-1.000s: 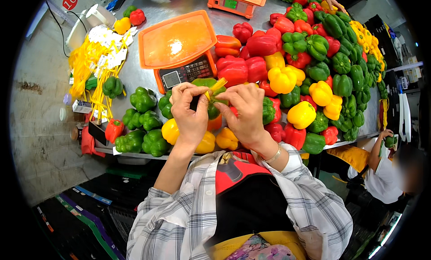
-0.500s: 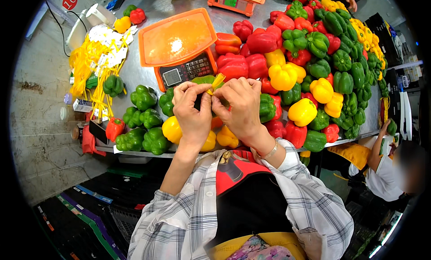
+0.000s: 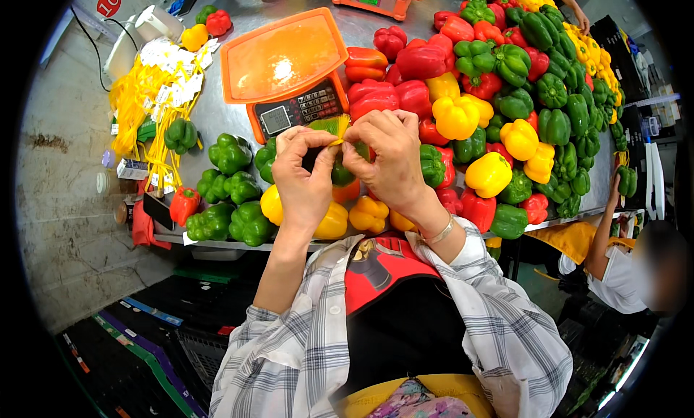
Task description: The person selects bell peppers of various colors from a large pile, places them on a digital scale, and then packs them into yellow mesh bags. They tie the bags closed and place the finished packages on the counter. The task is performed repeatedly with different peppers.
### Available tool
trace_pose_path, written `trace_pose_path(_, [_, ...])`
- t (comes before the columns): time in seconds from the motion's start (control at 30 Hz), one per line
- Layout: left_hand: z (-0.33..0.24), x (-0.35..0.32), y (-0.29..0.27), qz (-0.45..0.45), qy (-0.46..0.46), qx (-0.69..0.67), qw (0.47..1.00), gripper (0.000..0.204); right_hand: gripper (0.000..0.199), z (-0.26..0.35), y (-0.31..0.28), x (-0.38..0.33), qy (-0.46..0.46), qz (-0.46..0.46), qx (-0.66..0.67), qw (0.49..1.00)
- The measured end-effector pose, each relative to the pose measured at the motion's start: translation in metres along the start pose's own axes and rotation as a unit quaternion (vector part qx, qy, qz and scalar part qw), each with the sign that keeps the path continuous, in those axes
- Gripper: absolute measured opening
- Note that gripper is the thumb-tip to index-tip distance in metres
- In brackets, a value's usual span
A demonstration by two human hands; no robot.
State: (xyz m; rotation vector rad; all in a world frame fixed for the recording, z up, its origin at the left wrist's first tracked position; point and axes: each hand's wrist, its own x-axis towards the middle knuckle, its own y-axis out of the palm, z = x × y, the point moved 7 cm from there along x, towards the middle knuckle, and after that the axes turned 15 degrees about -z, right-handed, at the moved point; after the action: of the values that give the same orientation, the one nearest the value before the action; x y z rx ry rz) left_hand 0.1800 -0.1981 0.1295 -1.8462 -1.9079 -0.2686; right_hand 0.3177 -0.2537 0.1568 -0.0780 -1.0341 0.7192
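Close together over the near side of the metal table, my left hand [image 3: 302,174] and my right hand [image 3: 390,161] pinch a yellow mesh net [image 3: 343,123] between their fingertips. Its gathered end sticks up, slightly fanned, between the two hands. How the fingers hold it underneath is hidden. Below and behind my hands lie yellow bell peppers [image 3: 369,213] and green bell peppers [image 3: 249,224]. Just beyond my hands stands an orange weighing scale [image 3: 285,57] with a dark keypad; its pan carries nothing.
Yellow net bags with white tags [image 3: 132,114] hang at the table's left. A large heap of red, yellow and green bell peppers [image 3: 455,118] covers the right side. A second orange scale [image 3: 376,0] stands at the back. At right, another person's hand holds a green pepper [image 3: 626,179].
Both hands stay pinched on the net and have shifted slightly. The net's end now points more upright and looks more spread. At the far right, the other person's green pepper has moved up.
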Motion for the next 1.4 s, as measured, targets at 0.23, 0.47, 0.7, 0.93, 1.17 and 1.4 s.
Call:
trace_pose_path(0.23, [0.004, -0.001, -0.003, 0.007, 0.004, -0.034, 0.999, 0.017, 0.010, -0.007, 0.005, -0.003, 0.047, 0.022, 0.024, 0.998])
trace_pose_path(0.47, [0.014, 0.005, 0.006, 0.114, -0.140, -0.138, 0.974, 0.028, 0.009, -0.021, 0.007, -0.004, 0.111, 0.091, 0.073, 0.987])
trace_pose_path(0.7, [0.018, -0.010, 0.006, 0.031, -0.165, -0.115, 0.979, 0.033, 0.008, -0.005, -0.002, 0.000, 0.027, 0.045, -0.011, 0.999])
trace_pose_path(0.93, [0.000, -0.006, 0.006, 0.009, 0.017, 0.000, 1.000, 0.039, 0.007, -0.008, 0.000, 0.006, 0.086, 0.141, 0.057, 0.985])
trace_pose_path(1.17, [-0.021, -0.010, 0.009, -0.020, 0.124, 0.089, 0.988, 0.042, 0.011, -0.017, 0.004, 0.009, 0.107, 0.145, 0.048, 0.983])
trace_pose_path(1.4, [0.004, -0.013, 0.011, -0.073, -0.030, -0.049, 0.996, 0.042, 0.012, -0.017, 0.002, 0.003, 0.075, 0.035, 0.004, 0.997])
